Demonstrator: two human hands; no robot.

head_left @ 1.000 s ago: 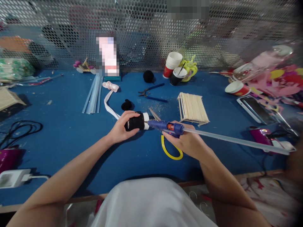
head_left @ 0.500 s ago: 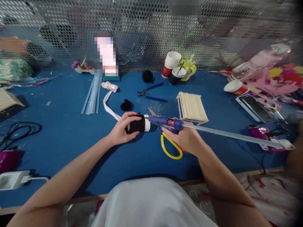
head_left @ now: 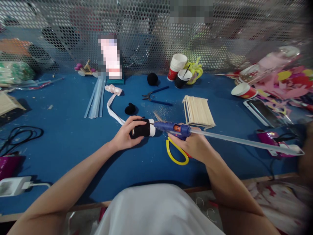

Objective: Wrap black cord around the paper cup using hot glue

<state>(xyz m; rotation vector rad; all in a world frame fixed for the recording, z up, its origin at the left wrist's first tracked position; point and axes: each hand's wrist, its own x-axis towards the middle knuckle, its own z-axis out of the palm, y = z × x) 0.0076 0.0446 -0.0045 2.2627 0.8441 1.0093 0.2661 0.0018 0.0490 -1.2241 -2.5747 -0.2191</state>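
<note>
My left hand (head_left: 127, 132) is closed around a paper cup (head_left: 143, 129) lying on its side, wrapped in black with its white end bare. In my right hand (head_left: 195, 143) is a blue glue gun (head_left: 168, 126), a long clear glue stick (head_left: 234, 139) jutting from its back. The gun's nozzle points left at the cup, by the border of black and white; whether they touch I cannot tell. A white ribbon (head_left: 112, 112) runs to behind my left fingers. Scissors with a yellow handle (head_left: 176, 156) lie partly beneath the gun and my right hand.
Beyond the hands lie blue-handled pliers (head_left: 158, 96), a black ball (head_left: 152, 79), a small black piece (head_left: 130, 108) and a stick-built block (head_left: 199, 111). Stacked paper cups (head_left: 178, 65) stand at the back before a perforated metal screen (head_left: 146, 42). Spare glue sticks (head_left: 95, 101) lie left, a phone (head_left: 262, 112) right.
The glue gun and my right hand have shifted very slightly to the right. My left hand and the cup are almost unchanged.
</note>
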